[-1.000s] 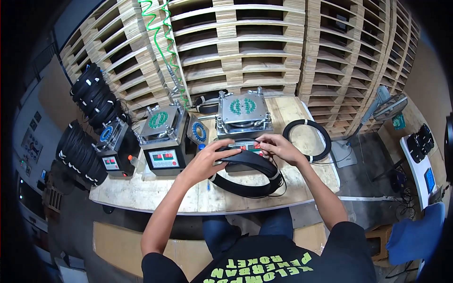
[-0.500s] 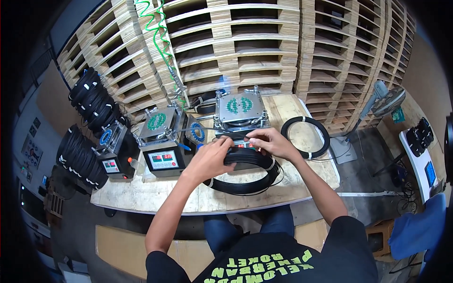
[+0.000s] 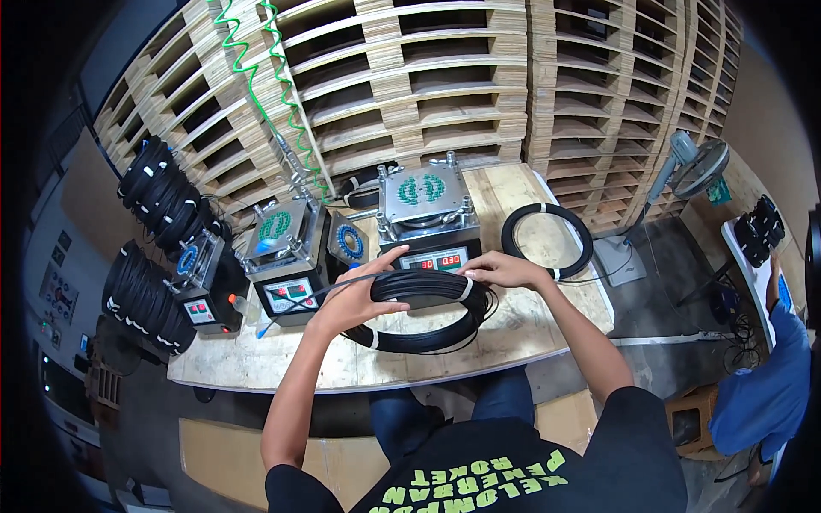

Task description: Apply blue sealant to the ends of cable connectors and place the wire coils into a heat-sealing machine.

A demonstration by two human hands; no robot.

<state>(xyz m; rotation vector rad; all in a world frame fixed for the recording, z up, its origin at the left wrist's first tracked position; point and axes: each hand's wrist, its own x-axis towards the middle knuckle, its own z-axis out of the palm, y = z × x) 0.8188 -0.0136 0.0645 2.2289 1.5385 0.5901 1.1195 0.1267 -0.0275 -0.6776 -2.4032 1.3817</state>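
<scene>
We see both forearms rising from the lower edge, bent inward over the wooden counter (image 3: 256, 363). Our left hand (image 3: 355, 295) grips the near-left arc of a black cable coil (image 3: 428, 295), thumb over the top and index finger stretched out toward the machines. Our right hand (image 3: 505, 272) lies on the coil's right side, fingers curled over its rim where a white tie wraps it. The coil is tilted, its far edge raised above the counter in front of a metal machine with a red display (image 3: 432, 222). Further right a second black coil (image 3: 547, 241) lies flat. Stacked wooden pallets (image 3: 445, 77) stand behind.
</scene>
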